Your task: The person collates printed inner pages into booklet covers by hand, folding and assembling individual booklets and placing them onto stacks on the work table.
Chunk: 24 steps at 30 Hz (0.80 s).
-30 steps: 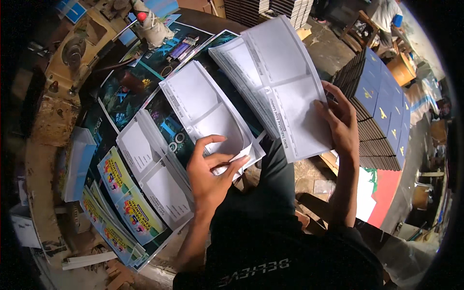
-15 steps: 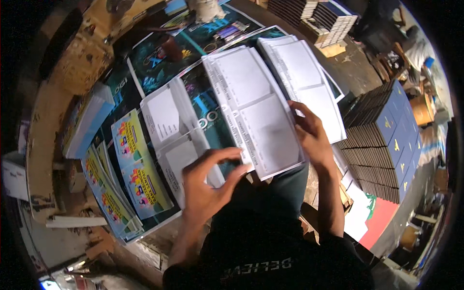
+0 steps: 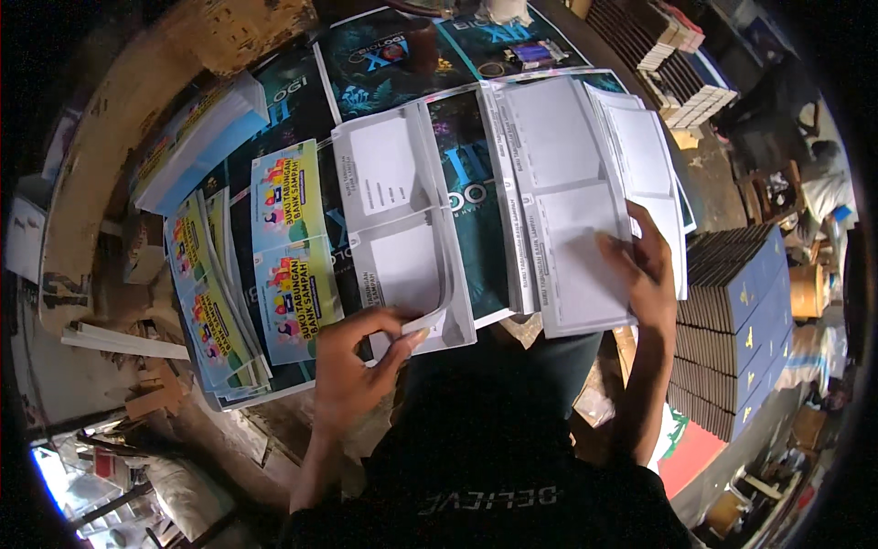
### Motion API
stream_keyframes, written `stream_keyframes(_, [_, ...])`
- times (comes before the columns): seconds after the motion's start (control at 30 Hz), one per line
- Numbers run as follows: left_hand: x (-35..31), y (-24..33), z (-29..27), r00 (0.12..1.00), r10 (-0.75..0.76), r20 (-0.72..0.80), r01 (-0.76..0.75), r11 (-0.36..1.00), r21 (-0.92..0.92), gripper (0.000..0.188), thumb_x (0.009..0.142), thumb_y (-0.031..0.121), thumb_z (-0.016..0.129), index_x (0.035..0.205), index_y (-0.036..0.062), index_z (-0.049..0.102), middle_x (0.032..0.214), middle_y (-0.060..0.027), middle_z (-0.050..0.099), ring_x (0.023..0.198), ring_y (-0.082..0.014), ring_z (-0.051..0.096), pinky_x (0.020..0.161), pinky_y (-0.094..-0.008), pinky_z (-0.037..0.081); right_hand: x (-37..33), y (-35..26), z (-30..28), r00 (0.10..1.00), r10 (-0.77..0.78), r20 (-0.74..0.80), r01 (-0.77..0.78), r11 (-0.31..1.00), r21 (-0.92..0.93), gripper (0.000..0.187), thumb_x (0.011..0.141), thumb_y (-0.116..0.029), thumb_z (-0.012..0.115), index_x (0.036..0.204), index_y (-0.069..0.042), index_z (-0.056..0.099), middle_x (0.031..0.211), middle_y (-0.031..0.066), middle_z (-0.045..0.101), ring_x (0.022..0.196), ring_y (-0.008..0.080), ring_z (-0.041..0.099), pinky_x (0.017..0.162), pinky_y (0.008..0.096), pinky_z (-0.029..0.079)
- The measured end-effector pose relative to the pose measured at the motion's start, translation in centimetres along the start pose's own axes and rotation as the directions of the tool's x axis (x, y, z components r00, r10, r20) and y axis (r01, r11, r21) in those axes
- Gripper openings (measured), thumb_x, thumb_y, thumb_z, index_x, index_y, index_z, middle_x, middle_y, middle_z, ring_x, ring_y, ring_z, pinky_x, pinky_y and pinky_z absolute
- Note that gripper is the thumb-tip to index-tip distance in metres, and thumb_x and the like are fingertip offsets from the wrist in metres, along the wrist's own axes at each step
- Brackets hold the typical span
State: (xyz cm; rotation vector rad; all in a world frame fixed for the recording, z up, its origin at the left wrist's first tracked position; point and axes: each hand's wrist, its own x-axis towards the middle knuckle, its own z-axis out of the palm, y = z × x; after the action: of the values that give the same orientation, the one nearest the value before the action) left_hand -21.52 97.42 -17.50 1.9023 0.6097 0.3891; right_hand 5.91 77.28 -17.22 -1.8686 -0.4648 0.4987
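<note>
My left hand (image 3: pixel 361 371) pinches the curled near corner of the top white printed sheet (image 3: pixel 402 261) on the middle-left stack. That corner is lifted off the sheets beneath. Farther right, a stack of white form sheets (image 3: pixel 572 247) overhangs the table's near edge above my lap. My right hand (image 3: pixel 647 274) grips its right edge, thumb on top and the other fingers partly hidden at the side. Another white sheet stack (image 3: pixel 654 146) lies just beyond that hand. Left of my left hand is a yellow-and-blue cover sheet (image 3: pixel 294 247).
More yellow-and-blue covers (image 3: pixel 210 297) lie fanned at the left, below a thick paper stack (image 3: pixel 206 137). Dark printed posters (image 3: pixel 380 64) cover the table. A small purple-labelled item (image 3: pixel 535 53) sits at the back. Tall piles of blue-covered books (image 3: pixel 732 320) stand at the right.
My left hand has moved from the form sheets to the middle-left stack and lifted a sheet's corner. My right hand stays on the form sheets' right edge. The whole view has shifted.
</note>
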Motion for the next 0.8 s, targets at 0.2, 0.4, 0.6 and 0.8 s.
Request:
stream_keyframes(0.2, [-1.3, -0.8, -0.8, 0.997, -0.058, -0.051, 0.046, 0.973, -0.225, 0.010, 0.079, -0.009, 0.074, 0.084, -0.0037, 0.068, 0.110, -0.0225, 0.070, 0.113, -0.0285, 0.065, 0.095, -0.0376, 0.055, -0.5, -2.0, 2.7, 0.990, -0.140, -0.009, 0.139, 0.967, 0.212, 0.062, 0.092, -0.002, 0.062, 0.148, 0.001, 0.035, 0.120, 0.0164, 0.062, 0.097, 0.0177, 0.064, 0.089, 0.0309, 0.050])
stream_keyframes(0.4, [-0.7, -0.3, -1.9, 0.998, 0.054, 0.016, -0.051, 0.985, -0.165, 0.011, 0.081, -0.005, 0.073, 0.091, -0.0041, 0.069, 0.115, -0.0241, 0.068, 0.114, -0.0263, 0.064, 0.096, -0.0386, 0.054, -2.1, -2.0, 11.6, 0.912, -0.291, 0.289, 0.272, 0.956, 0.105, 0.059, 0.093, 0.005, 0.055, 0.148, 0.003, 0.032, 0.146, 0.0202, 0.045, 0.129, 0.0264, 0.049, 0.109, 0.0356, 0.038])
stream_keyframes(0.6, [-0.5, -1.3, -7.2, 0.992, 0.113, -0.052, -0.089, 0.934, 0.346, 0.049, 0.078, 0.023, 0.081, 0.123, 0.0094, 0.067, 0.124, -0.0135, 0.066, 0.121, -0.0257, 0.060, 0.105, -0.0421, 0.047, -2.1, -0.9, 12.6, 0.891, -0.299, 0.341, 0.224, 0.944, 0.243, 0.061, 0.090, 0.009, 0.048, 0.148, 0.004, 0.031, 0.145, 0.0245, 0.044, 0.138, 0.0305, 0.040, 0.115, 0.0379, 0.030])
stream_keyframes(0.8, [-2.7, -4.8, -10.6, 0.992, 0.068, 0.105, -0.113, 0.851, 0.512, 0.065, 0.076, 0.021, 0.082, 0.136, 0.0099, 0.057, 0.141, -0.0133, 0.054, 0.137, -0.0266, 0.045, 0.115, -0.0410, 0.035, -2.5, -4.5, 13.2, 0.964, 0.165, 0.206, -0.190, 0.976, 0.108, 0.063, 0.092, -0.009, 0.064, 0.147, 0.002, 0.036, 0.141, 0.0230, 0.049, 0.134, 0.0305, 0.046, 0.110, 0.0399, 0.038])
